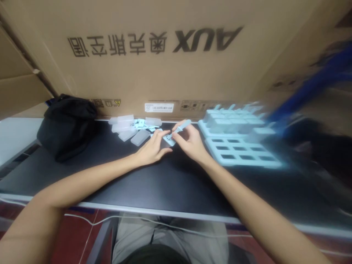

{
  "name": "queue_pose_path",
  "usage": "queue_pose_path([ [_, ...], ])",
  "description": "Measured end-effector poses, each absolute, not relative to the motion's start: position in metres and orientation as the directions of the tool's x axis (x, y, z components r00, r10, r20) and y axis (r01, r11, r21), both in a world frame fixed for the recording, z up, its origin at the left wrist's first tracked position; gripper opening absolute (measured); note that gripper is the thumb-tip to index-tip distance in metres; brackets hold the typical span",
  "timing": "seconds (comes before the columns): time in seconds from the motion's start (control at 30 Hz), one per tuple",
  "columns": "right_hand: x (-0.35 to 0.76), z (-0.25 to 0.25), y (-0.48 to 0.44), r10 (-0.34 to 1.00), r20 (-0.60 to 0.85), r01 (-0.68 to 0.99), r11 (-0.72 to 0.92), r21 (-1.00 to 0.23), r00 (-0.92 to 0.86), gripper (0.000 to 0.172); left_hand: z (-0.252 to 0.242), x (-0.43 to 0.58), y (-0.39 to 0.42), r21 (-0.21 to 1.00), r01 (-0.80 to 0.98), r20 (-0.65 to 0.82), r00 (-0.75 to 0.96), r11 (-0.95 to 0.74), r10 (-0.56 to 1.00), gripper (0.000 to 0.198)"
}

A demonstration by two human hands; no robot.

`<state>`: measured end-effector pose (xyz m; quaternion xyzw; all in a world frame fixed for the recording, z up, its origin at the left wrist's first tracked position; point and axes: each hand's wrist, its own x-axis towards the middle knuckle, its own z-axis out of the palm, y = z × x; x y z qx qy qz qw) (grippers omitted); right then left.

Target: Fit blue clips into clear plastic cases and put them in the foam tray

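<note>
Over the middle of the black table, my left hand is closed on a small light-blue popsicle mould lid with a slot in it. My right hand pinches a light-blue popsicle stick beside it, tilted up to the right. The stick's lower end meets or overlaps the lid; whether it sits in the slot I cannot tell. Beyond my left hand lie several translucent mould cups and a small heap of light-blue pieces.
At the right stands a light-blue tray with rectangular openings; covered moulds with sticks fill its back rows. A black cloth bag lies at the left. A large cardboard box walls off the back. A white cable hangs along the front edge.
</note>
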<state>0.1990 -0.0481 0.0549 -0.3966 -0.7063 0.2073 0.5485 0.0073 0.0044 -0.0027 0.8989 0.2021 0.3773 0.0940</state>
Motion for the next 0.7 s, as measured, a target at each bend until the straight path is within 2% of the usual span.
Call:
queue_pose_path([
  [0.13,0.204,0.058,-0.05,0.807,0.568,0.432,0.575,-0.694,-0.161,0.025,-0.001,0.007,0.004,0.341,0.263,0.622,0.657,-0.903,0.426,0.069],
  [0.4,0.209,0.059,-0.048,0.82,0.506,0.515,0.566,-0.644,-0.268,0.02,0.006,0.006,-0.003,0.363,0.282,0.558,0.698,-0.888,0.449,0.076],
  [0.6,0.212,0.054,-0.048,0.836,0.432,0.668,0.538,-0.515,-0.34,0.018,0.004,0.006,0.001,0.38,0.354,0.511,0.69,-0.855,0.513,0.077],
  [0.7,0.212,0.053,-0.05,0.861,0.369,0.779,0.487,-0.396,-0.35,0.023,0.001,0.007,0.003,0.373,0.34,0.524,0.69,-0.863,0.499,0.073],
])
